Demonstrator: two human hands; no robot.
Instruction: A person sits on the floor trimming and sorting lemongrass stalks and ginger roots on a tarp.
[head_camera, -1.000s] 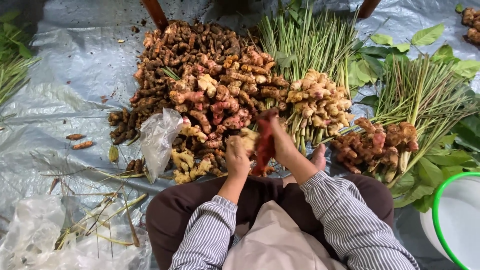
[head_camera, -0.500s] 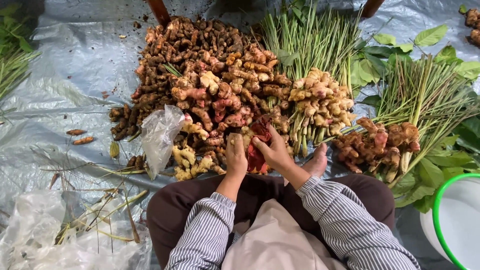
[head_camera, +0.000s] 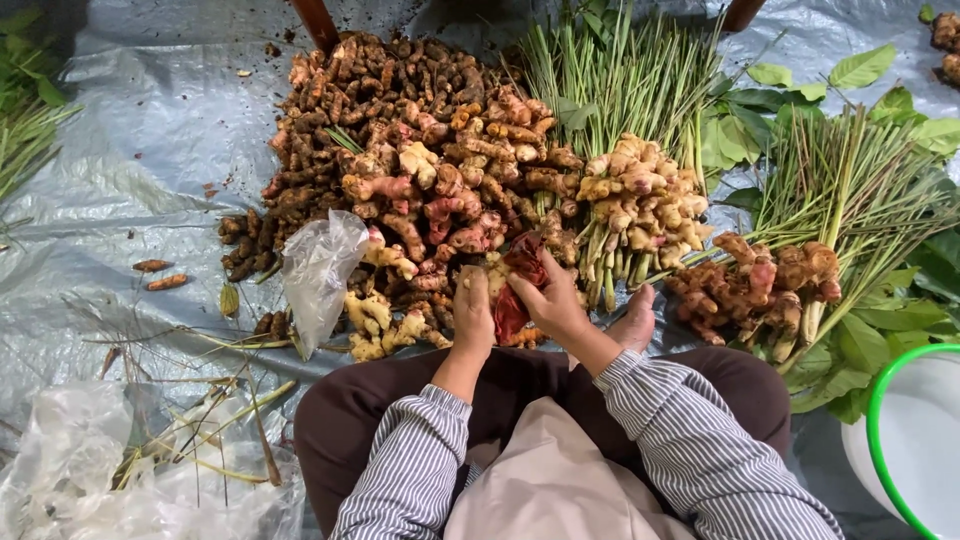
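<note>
— While the person sat at the edge of the heap, what crowded in around the hands?

— Roots mostly. A big knobbly root pile (head_camera: 420, 150), brown and orange with pinkish pieces, lay on a crinkled grey plastic sheet (head_camera: 130, 130) directly ahead. Just right of it sat a pale ginger bunch (head_camera: 640, 205) with green stalks (head_camera: 620, 80) fanning away. Farther right lay a second, darker ginger clump (head_camera: 765, 285) on broad leaves (head_camera: 880, 330).

— And the hands themselves?

— The left hand (head_camera: 472, 315) was curled shut around the lower end of a red bag (head_camera: 515, 290). The right hand (head_camera: 550, 300) pinched its upper part, fingers closed on it. The bag hung between them, right against the near edge of the pile, thin and shiny.

— Anything blocking the way?

— A crumpled clear bag (head_camera: 318, 275) stood just left of the left hand, resting on the roots. A bare foot (head_camera: 632, 322) poked out beside the right wrist. Dry stems (head_camera: 200, 400) and more clear plastic littered the near left, and a white basin (head_camera: 915, 440) with a green rim sat at the far right.
</note>
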